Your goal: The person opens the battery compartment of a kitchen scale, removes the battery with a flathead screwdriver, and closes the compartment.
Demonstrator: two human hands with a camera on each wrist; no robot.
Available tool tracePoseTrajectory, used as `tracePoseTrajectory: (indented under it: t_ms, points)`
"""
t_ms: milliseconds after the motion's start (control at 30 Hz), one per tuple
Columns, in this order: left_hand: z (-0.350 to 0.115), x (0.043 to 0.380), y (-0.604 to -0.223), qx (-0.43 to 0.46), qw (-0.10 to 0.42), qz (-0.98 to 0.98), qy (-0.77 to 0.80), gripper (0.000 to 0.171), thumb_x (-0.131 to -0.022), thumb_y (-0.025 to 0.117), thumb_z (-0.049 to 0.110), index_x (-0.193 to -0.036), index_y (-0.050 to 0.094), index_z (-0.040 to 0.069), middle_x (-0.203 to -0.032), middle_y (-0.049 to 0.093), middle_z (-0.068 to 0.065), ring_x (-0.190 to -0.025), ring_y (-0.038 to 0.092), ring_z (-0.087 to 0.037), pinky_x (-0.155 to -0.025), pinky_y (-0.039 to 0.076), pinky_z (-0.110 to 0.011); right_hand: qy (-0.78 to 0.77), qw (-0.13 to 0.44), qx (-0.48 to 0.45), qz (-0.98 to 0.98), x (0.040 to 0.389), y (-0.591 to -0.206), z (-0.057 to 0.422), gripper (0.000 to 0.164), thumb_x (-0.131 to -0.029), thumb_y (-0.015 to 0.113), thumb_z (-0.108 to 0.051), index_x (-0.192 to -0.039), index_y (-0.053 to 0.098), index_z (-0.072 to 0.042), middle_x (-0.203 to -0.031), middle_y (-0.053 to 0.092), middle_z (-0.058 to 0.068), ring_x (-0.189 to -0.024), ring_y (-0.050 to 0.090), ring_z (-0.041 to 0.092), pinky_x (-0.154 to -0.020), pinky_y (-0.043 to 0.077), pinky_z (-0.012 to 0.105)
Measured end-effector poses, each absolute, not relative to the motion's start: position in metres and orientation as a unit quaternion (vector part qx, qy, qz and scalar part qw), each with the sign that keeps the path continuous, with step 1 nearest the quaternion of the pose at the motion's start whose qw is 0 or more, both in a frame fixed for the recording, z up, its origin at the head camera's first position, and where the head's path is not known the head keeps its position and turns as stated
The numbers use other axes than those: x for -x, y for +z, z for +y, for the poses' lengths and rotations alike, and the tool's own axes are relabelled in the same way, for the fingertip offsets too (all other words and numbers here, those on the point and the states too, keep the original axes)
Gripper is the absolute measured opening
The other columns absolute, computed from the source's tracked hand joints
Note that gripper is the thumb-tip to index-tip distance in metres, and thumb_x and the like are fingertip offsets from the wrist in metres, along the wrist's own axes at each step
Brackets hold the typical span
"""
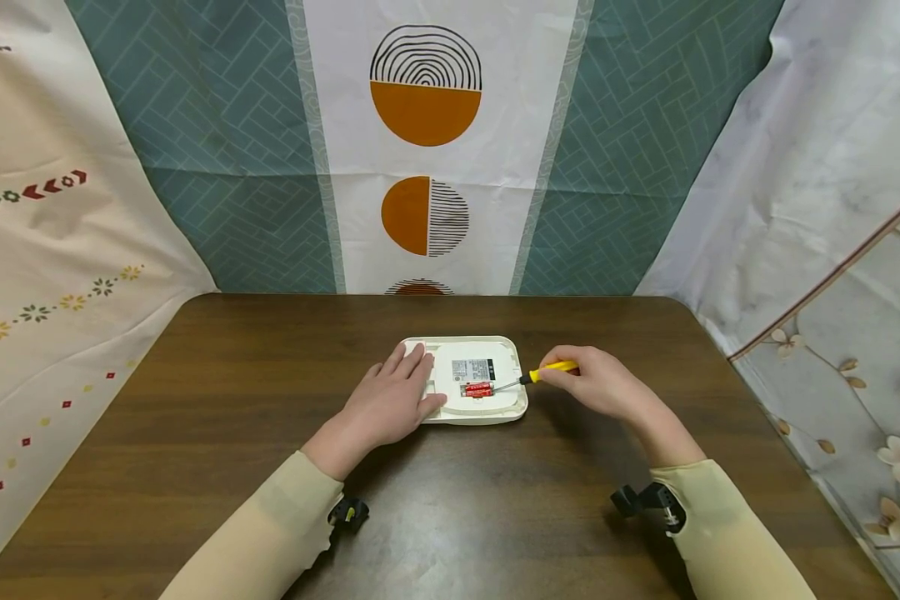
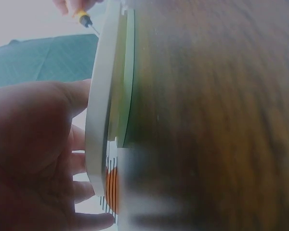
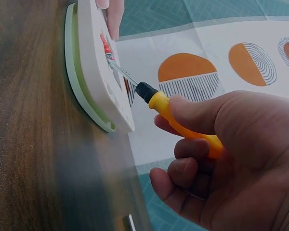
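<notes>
A white, rounded rectangular device (image 1: 506, 362) lies on the table with its underside up, a printed label (image 1: 472, 370) and red batteries (image 1: 477, 389) showing in its compartment. My left hand (image 1: 390, 396) rests on the device's left part with fingers spread out straight. In my right hand (image 1: 596, 379) I grip a yellow screwdriver (image 3: 171, 115) with a black collar. Its metal shaft (image 3: 124, 72) slants down to the left, the tip right at the end of the batteries. In the left wrist view, the device's side (image 2: 100, 96) shows above a pale green rim (image 2: 129, 72).
The brown wooden table (image 1: 270, 358) spreads around the device. Behind it hangs a teal and white curtain (image 1: 495, 208) with orange half-circles. Patterned cloths flank both sides. Each wrist wears a black camera mount (image 1: 348, 513).
</notes>
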State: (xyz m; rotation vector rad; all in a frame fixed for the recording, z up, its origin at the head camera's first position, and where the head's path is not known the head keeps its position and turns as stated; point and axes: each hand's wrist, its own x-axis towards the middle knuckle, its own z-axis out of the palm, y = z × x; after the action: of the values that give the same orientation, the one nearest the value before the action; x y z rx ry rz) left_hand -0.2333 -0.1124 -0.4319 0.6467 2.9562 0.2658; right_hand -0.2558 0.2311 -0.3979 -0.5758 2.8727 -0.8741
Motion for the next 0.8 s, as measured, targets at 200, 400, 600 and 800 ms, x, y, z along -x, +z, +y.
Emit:
tracePoseTrajectory:
  t_ms: [200,400,600,800]
  points:
    - [-0.1127,0.2323,-0.4316,-0.212,0.054,0.972,0.087,0.078,-0.116,0.052,0.054,-0.173,0.033,0.004,-0.182,0.022,-0.017,-0.169,0.012,-0.042,-0.128,0.028,-0.065,-0.29,0.039,0.198,0.935,0.2557,-0.3981,0.2312,0.008,-0.106,0.077,-0.028,-0.108,0.081,-0.02,-0.097,0.07,-0.002,-0.087,0.059,0.021,-0.079,0.048,0.04]
    - [-0.1128,0.2336,-0.4336,-0.213,0.053,0.972,0.085,0.079,-0.116,0.05,0.054,-0.174,0.032,0.004,-0.182,0.022,-0.017,-0.169,0.012,-0.042,-0.128,0.029,-0.064,-0.298,0.043,0.198,0.933,0.2564,-0.3993,0.2329,0.01,-0.106,0.077,-0.028,-0.109,0.081,-0.019,-0.096,0.07,-0.002,-0.086,0.059,0.021,-0.078,0.047,0.04]
    - [-0.1134,0.2336,-0.4332,-0.214,0.054,0.972,0.085,0.079,-0.116,0.051,0.054,-0.174,0.032,0.004,-0.182,0.022,-0.017,-0.169,0.012,-0.042,-0.128,0.028,-0.064,-0.307,0.047,0.197,0.93,0.2571,-0.3996,0.2343,0.01,-0.107,0.076,-0.027,-0.109,0.082,-0.019,-0.095,0.07,-0.002,-0.085,0.058,0.02,-0.078,0.047,0.039]
    - [-0.1136,0.2341,-0.4335,-0.216,0.05,0.972,0.083,0.079,-0.116,0.05,0.055,-0.174,0.032,0.004,-0.182,0.022,-0.017,-0.169,0.012,-0.042,-0.128,0.029,-0.064,-0.316,0.058,0.195,0.927,0.2572,-0.3981,0.235,0.013,-0.107,0.075,-0.027,-0.11,0.082,-0.017,-0.094,0.068,-0.001,-0.085,0.057,0.021,-0.078,0.047,0.04]
